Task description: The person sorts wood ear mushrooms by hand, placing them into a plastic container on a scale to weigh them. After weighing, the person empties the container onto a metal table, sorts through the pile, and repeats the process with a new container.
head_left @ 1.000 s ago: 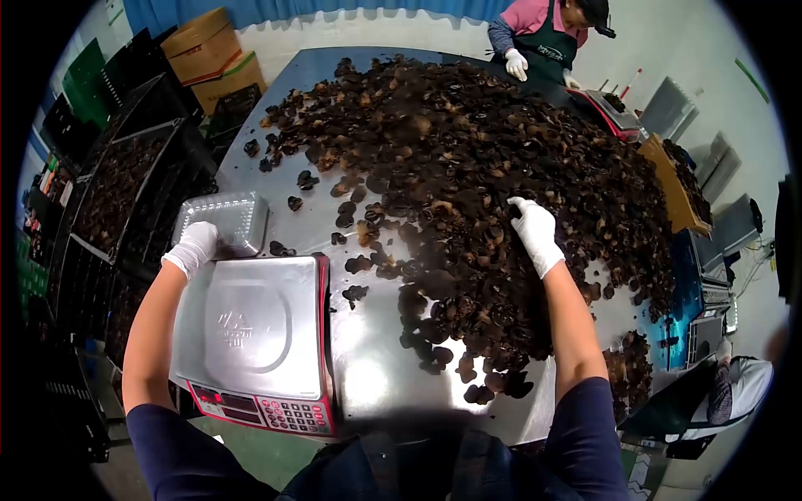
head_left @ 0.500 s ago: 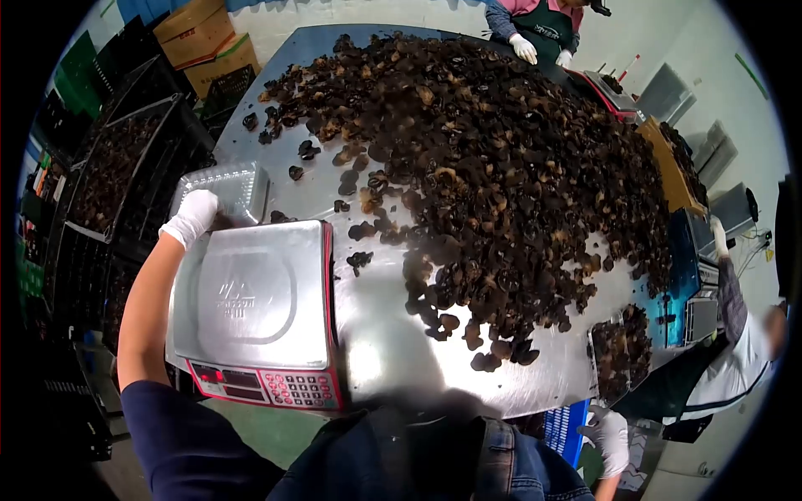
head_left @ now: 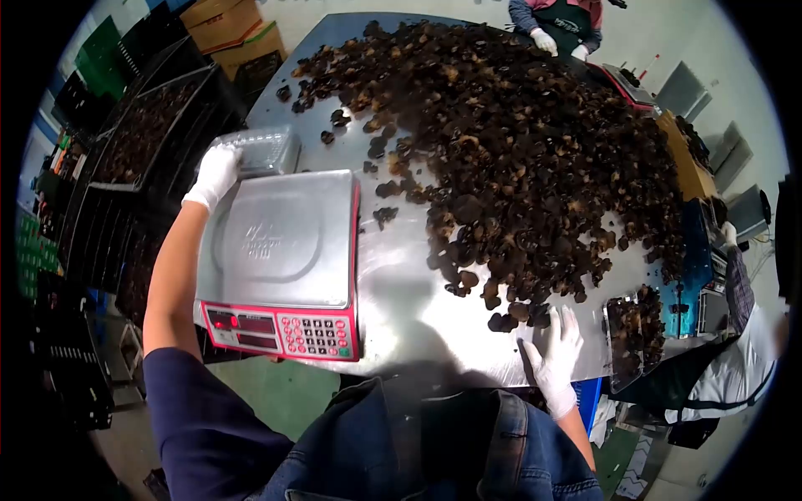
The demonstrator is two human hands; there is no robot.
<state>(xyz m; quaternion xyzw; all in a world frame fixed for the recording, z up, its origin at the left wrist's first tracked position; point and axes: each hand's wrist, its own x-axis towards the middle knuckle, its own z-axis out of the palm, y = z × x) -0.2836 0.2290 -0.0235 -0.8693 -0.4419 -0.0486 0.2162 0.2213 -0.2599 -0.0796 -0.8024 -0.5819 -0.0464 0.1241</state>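
Observation:
My left hand (head_left: 219,171), in a white glove, is closed on the near left corner of a clear plastic tray (head_left: 266,152) behind the scale. The silver and red scale (head_left: 288,238) stands at the left of the metal table (head_left: 401,313), its plate bare. At the near edge of the pile of dark mushrooms (head_left: 518,167), my right hand (head_left: 558,355) is spread over the table with nothing in it, also gloved. A clear container of mushrooms (head_left: 626,338) lies to its right.
Black crates (head_left: 146,138) with mushrooms stand at the left, cardboard boxes (head_left: 221,25) behind them. Across the table a co-worker in a dark apron (head_left: 561,25) stands near another scale (head_left: 628,88). Another person (head_left: 727,367) is at the right, by a blue machine (head_left: 695,242).
My right hand has moved up and left from beside the blue crate to over the table, fingers spread. My left hand remains at the clear tray. The camera view has shifted.

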